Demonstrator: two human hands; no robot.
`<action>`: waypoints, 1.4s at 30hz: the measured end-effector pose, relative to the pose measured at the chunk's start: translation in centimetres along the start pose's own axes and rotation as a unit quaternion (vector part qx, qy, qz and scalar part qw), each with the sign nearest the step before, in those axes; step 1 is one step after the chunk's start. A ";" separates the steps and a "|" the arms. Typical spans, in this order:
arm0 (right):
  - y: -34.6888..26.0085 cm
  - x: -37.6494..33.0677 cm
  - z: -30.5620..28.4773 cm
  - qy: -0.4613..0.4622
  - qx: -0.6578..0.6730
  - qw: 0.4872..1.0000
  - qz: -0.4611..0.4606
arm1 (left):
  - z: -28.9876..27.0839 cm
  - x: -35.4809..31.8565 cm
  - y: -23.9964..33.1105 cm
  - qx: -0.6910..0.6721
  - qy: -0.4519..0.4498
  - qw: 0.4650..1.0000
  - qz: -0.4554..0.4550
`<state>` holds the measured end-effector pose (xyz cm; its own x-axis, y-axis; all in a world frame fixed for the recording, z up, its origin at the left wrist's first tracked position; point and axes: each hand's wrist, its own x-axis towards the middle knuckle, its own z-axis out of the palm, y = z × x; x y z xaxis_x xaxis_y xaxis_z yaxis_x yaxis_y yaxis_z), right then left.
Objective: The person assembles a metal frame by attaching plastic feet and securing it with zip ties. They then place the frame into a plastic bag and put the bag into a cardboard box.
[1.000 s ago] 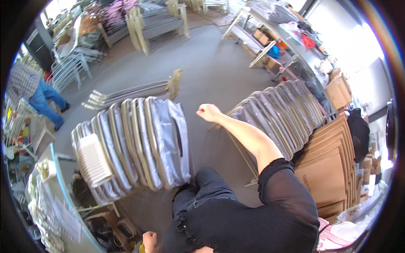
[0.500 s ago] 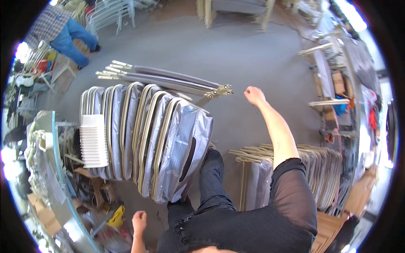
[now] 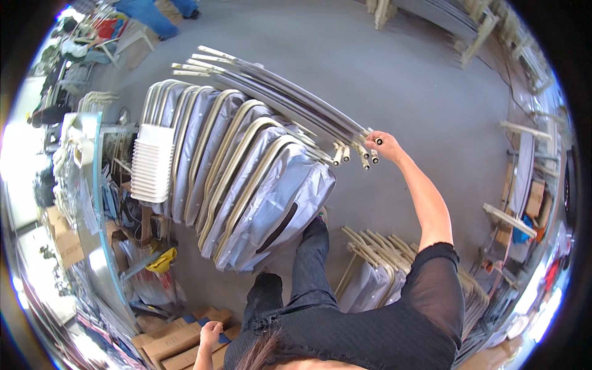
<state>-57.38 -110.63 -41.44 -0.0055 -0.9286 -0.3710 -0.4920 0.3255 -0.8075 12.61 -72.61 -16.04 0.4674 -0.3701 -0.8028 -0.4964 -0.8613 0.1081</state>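
My right hand (image 3: 383, 145), arm stretched forward, is closed around the near right end of a long cream-tipped pole sleeved in grey fabric (image 3: 324, 103). Several similar poles lie beside it in a slanting bundle, their round open tube ends (image 3: 348, 153) just left of my hand. Left of my legs stands a row of curved cream metal frames covered in silvery-grey fabric (image 3: 280, 191), packed one behind another. My left hand (image 3: 211, 335) hangs low beside my body with its fingers curled, and nothing shows in it.
A stack of white ribbed plastic pieces (image 3: 153, 163) rests against the left frames. More cream-tubed frames (image 3: 376, 271) lean together near my right leg. Cardboard boxes (image 3: 172, 339) lie at lower left beside a glass-edged table (image 3: 106, 246). Shelving lines the right; another person's legs (image 3: 145, 15) show at far left.
My right hand has reached the bundle and taken hold of a pole's end. The view has shifted, and more boxes show by my left hand, which stays low.
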 end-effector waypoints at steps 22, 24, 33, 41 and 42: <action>-54.5 -14.8 -8.2 0.504 0.241 0.740 -0.375 | 13.2 -3.3 32.6 -0.013 -0.033 0.781 0.624; -57.4 -20.0 -6.2 0.469 0.262 0.747 -0.392 | 11.4 -7.1 36.2 -0.036 -0.067 0.745 0.663; -65.4 -37.0 -2.1 0.120 0.414 0.796 -0.426 | 5.5 -10.2 30.7 -0.126 0.135 0.712 0.677; -69.8 -43.2 20.3 -0.246 0.540 0.737 -0.322 | -7.7 -3.1 2.6 -0.275 0.310 0.668 0.618; -70.6 -43.5 23.3 -0.258 0.533 0.737 -0.327 | -9.1 -2.7 -0.8 -0.252 0.338 0.689 0.590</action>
<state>-2.10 -89.09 21.05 0.3965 -0.8471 0.3538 0.7218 0.0495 -0.6904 18.41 -74.13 -8.66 0.2747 -0.8465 0.4559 -0.5862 0.2284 0.7773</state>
